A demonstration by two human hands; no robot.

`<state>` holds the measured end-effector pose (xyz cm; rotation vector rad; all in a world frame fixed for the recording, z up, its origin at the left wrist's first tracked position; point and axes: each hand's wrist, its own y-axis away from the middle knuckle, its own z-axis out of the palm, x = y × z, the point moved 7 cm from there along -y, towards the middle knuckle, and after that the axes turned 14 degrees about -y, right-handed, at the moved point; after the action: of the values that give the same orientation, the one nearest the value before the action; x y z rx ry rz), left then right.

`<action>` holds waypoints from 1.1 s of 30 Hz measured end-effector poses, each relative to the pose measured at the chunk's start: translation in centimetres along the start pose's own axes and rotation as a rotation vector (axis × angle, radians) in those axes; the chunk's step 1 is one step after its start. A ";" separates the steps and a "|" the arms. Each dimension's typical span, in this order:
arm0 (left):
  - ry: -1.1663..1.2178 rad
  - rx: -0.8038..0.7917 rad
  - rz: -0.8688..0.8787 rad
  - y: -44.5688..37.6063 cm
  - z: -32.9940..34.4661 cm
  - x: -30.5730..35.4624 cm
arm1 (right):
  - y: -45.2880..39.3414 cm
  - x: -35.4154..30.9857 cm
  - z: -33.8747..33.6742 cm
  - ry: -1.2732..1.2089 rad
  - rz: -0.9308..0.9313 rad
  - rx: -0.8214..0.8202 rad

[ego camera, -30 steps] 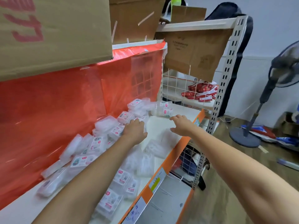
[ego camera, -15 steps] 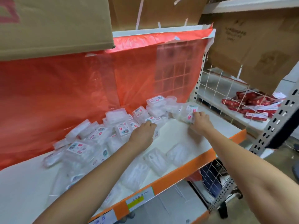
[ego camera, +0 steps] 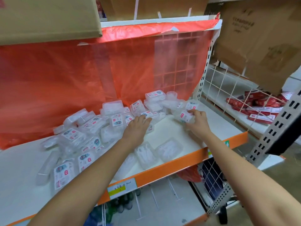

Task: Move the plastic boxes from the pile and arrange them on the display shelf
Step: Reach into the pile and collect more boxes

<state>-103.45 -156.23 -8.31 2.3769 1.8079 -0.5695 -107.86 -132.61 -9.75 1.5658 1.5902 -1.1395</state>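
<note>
The display shelf [ego camera: 171, 129] runs white under both my arms. The pile [ego camera: 101, 126] of plastic boxes sprawls left of my left hand [ego camera: 137, 128], which lies flat, fingers straight, on its edge. My right hand [ego camera: 197, 120] pinches one plastic box [ego camera: 184, 116] at the pile's right end.

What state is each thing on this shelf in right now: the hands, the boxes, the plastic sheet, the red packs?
Right hand: fingers curled round one plastic box.
Left hand: fingers straight, resting on the pile.
Pile of plastic boxes: jumbled, lids closed, against the sheet.
Flat boxes near the edge: lying flat, side by side.
Red plastic sheet: hanging behind the shelf.
Red packs: heaped on the neighbouring shelf.
</note>
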 end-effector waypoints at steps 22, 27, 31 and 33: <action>0.531 0.199 -0.191 2.4 -5.4 -2.5 | 5.1 -3.0 3.0 -1.073 0.275 -0.223; 0.753 0.243 -0.242 5.5 -6.3 -2.4 | 7.1 -5.0 4.1 -1.137 0.255 -0.388; 0.881 0.204 -0.301 8.8 -6.6 -3.2 | 8.7 -6.8 5.5 -1.097 0.209 -0.530; 0.943 0.166 -0.333 10.8 -6.3 -3.9 | 9.6 -7.9 6.7 -1.073 0.198 -0.596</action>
<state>-92.63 -160.97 -2.65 2.6976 2.5998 0.5337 -98.53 -142.88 -7.01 0.5092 0.8669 -0.9833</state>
